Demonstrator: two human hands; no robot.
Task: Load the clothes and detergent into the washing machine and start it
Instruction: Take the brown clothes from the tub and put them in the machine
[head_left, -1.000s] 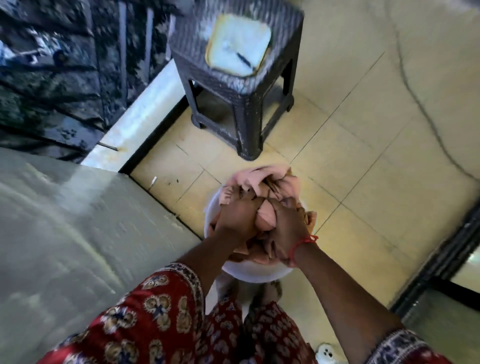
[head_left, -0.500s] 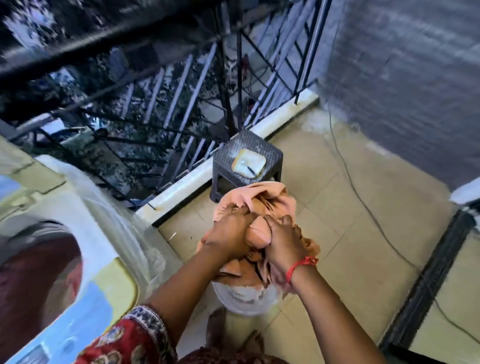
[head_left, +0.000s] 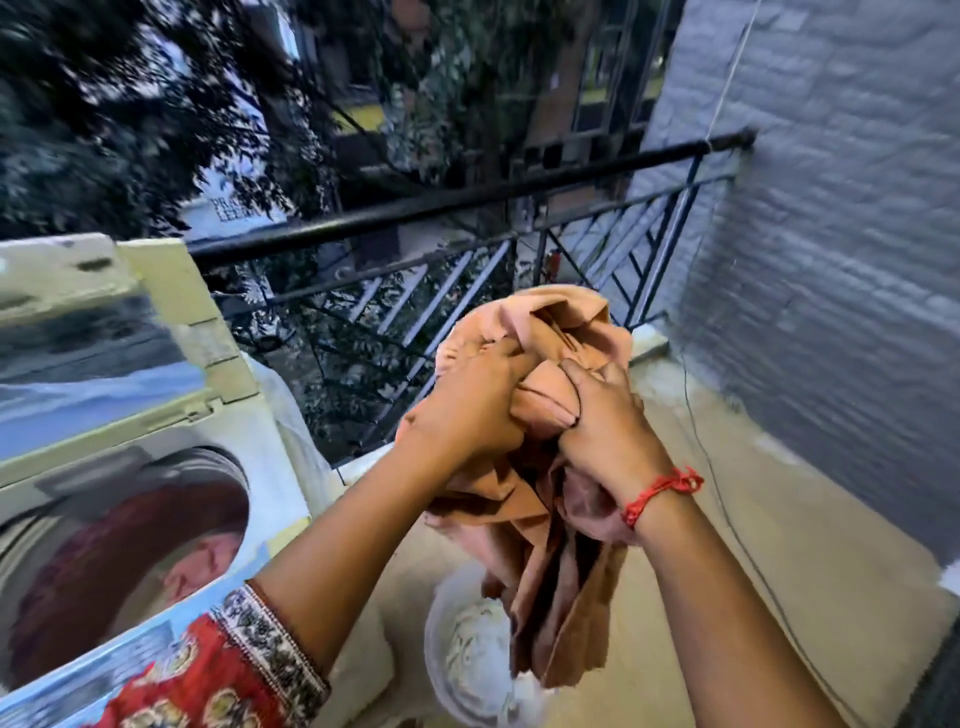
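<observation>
head view is showing both hands gripping the clothes (head_left: 545, 332) at centre frame: left hand (head_left: 467, 400) and right hand (head_left: 608, 431) are each curling around the bunched top. soft, light and floppy, the tail is dangling over the bowl (head_left: 467, 660); gathering that loose end looks wise before moving to the washer (head_left: 124, 545) at lower left.

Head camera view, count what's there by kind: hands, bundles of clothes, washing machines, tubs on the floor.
Hands: 2, left hand and right hand
Orange clothes bundle: 1
Washing machine: 1
White tub: 1
Total: 5
</observation>
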